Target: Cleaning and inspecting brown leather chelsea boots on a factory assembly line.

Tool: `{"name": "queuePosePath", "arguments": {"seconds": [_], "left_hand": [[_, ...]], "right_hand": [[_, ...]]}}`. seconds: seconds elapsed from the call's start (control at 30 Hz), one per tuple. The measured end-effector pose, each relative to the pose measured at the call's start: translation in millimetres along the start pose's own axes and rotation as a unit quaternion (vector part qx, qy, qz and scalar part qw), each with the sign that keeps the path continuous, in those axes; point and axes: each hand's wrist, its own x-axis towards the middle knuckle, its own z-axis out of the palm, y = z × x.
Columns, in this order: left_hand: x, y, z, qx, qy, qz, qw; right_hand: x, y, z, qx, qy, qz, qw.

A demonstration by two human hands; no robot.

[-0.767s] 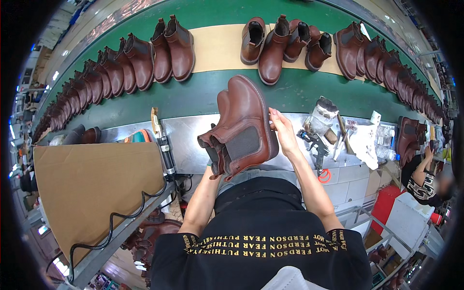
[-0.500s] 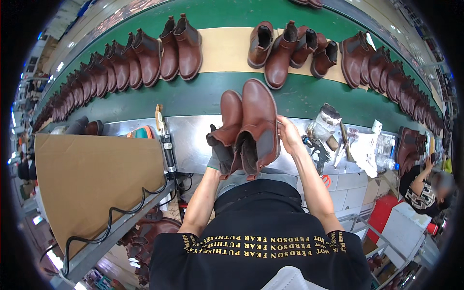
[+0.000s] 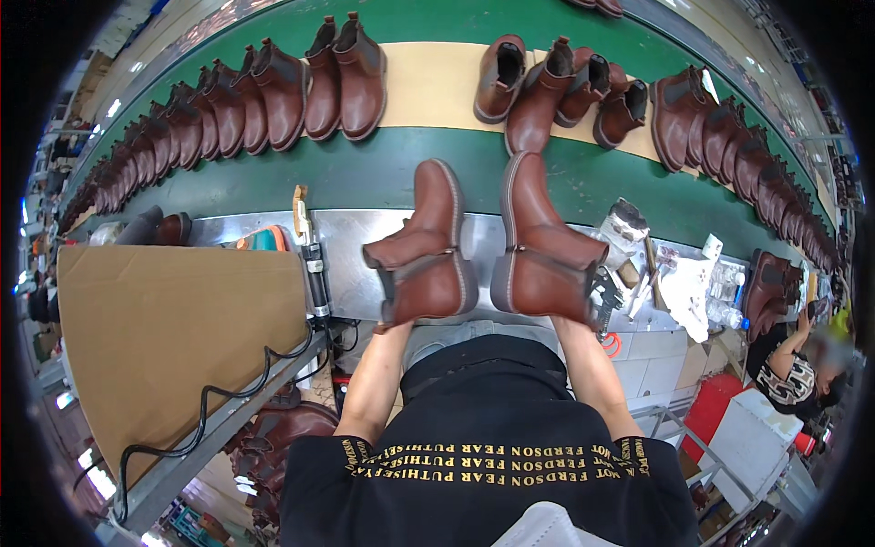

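Observation:
Two brown leather ankle boots are held up side by side over the metal ledge, toes away from me and tipped outward. My left forearm [image 3: 375,365] leads to the left boot [image 3: 428,287], and my right forearm [image 3: 588,365] to the right boot [image 3: 547,283]. Both boots turn a zipped side and the edge of a thick sole toward each other, with a gap between them. My hands bear the boots from behind or inside the shafts; the leather hides the fingers.
Rows of similar boots [image 3: 278,96] line the green belt [image 3: 410,169] on tan card [image 3: 424,91]. A cardboard panel [image 3: 182,337] and a cabled black tool [image 3: 315,278] stand left. Plastic bottles [image 3: 726,296] and tools lie right, near another person [image 3: 788,369].
The boots, held close together before, are now apart, left boot leftward and right boot rightward. They have turned to show their zipped sides. My right hand, visible earlier, is now hidden.

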Motion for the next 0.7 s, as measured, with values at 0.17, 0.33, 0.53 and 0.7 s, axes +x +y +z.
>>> {"name": "queuePosePath", "arguments": {"seconds": [0.17, 0.33, 0.53, 0.7], "left_hand": [[-14.3, 12.1, 14.4, 0.138, 0.092, -0.047, 0.985], [-4.1, 4.1, 23.5, 0.295, 0.189, -0.079, 0.933], [-19.0, 7.2, 49.8, 0.479, 0.281, -0.109, 0.824], [-20.6, 9.5, 71.5, 0.607, 0.33, -0.149, 0.708]], "right_hand": [[-11.2, 25.2, 30.4, -0.026, 0.16, -0.098, 0.982], [9.1, 38.1, 73.4, 0.31, 0.122, -0.037, 0.942], [-15.1, 29.5, 45.8, 0.213, 0.07, 0.01, 0.975], [8.8, 52.3, 32.8, 0.123, 0.024, 0.02, 0.992]]}}
